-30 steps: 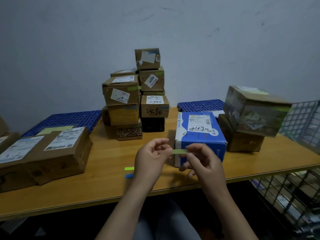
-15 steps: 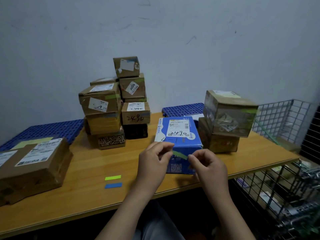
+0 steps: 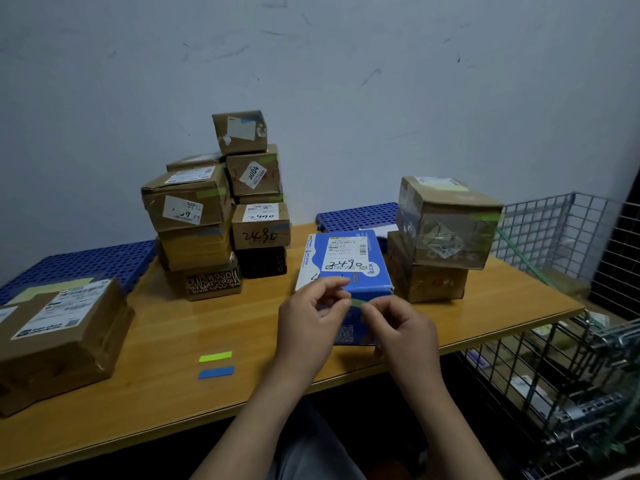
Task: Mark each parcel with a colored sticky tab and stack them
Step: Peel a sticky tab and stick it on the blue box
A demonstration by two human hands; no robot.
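Green tab (image 3: 355, 302) stretched between both hands — over the blue box (image 3: 346, 271).
Left hand (image 3: 311, 327) and right hand (image 3: 401, 327) each pinch one end; wire basket (image 3: 554, 341) at the table's right edge — contents unclear.

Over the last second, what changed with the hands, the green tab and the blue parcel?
Both hands, left hand and right hand, carried the green tab forward, from clear of the blue parcel to its near top edge. The grip did not change: the tab stays pinched between them. The camera view shifted. The parcel, the stacks and the yellow-green tab and blue tab on the table stayed put.
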